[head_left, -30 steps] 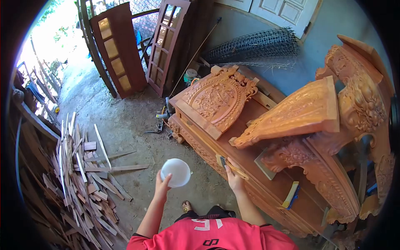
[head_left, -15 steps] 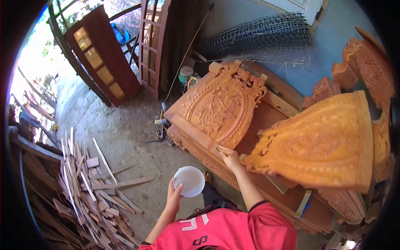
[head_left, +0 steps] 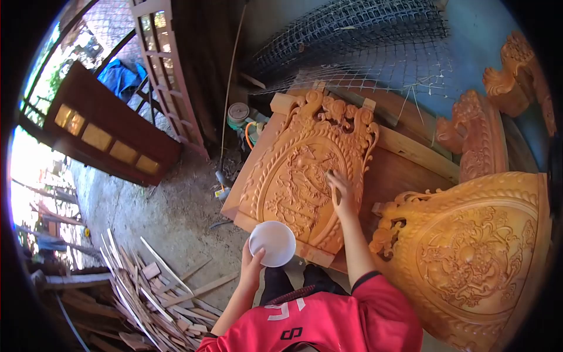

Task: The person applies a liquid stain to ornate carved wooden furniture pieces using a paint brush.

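Observation:
My left hand (head_left: pixel 251 268) grips a round white plastic tub (head_left: pixel 273 242) by its side, thumb over the rim; the inside looks pale. The tub overlaps the near edge of a carved wooden panel (head_left: pixel 281 193). My right hand (head_left: pixel 343 196) is closed around a small brush (head_left: pixel 335 195) with a tan wooden handle, mostly hidden by the fingers. Its tip is at the right part of the panel's oval relief. The panel lies face up, with scrolled openwork along its top. To the right is a second, glossier carved panel (head_left: pixel 475 258).
Scrap wood strips (head_left: pixel 158 293) are heaped on the floor at lower left. Rolled black mesh (head_left: pixel 352 41) lies along the blue wall. A brown door panel with panes (head_left: pixel 105 132) leans at the left. More carved pieces (head_left: pixel 481 135) stand at the right.
My right hand has moved from the panel's near edge up onto its carved relief. The tub has come closer to the panel, and my view has shifted toward the right.

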`<state>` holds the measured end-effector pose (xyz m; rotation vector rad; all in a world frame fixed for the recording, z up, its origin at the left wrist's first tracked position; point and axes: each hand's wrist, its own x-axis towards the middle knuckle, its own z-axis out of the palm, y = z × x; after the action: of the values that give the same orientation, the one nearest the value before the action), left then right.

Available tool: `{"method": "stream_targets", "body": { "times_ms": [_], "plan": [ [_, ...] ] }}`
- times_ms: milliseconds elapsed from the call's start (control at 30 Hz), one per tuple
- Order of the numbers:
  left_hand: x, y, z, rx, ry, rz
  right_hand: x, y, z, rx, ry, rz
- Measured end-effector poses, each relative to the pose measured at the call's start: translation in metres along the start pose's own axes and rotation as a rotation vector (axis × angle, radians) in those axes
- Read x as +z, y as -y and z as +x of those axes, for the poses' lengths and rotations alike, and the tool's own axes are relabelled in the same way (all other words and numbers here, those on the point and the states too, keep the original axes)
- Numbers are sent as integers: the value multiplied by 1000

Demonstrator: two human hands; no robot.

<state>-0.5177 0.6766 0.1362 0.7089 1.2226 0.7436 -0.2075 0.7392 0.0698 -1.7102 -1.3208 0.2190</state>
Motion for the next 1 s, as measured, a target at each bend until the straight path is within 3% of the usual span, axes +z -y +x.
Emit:
{"method": "stream_targets", "body": {
  "times_ms": [133,233,300,433,500,633,700,800,1000],
  "plan": [
    [1,-25,51,-81,197,36,0,-21,56,-28,-96,-9],
    [-6,-40,99,-115,325,81,1,-30,60,22,-116,-226],
    [-13,-52,129,-105,410,144,-6,-2,28,17,130,-444],
    [-16,-77,169,-97,450,182,-1,33,-59,256,69,-108],
    [-12,-86,185,-104,467,195,-17,76,-78,426,157,-40],
    [15,-99,210,-144,540,245,-16,91,-127,561,161,145],
    [29,-98,222,-121,548,286,-21,91,-137,805,411,142],
    [53,-104,231,-96,589,311,-34,89,-120,950,411,271],
    [66,-103,246,-18,620,353,-46,28,-34,626,44,155]
  ]
}}
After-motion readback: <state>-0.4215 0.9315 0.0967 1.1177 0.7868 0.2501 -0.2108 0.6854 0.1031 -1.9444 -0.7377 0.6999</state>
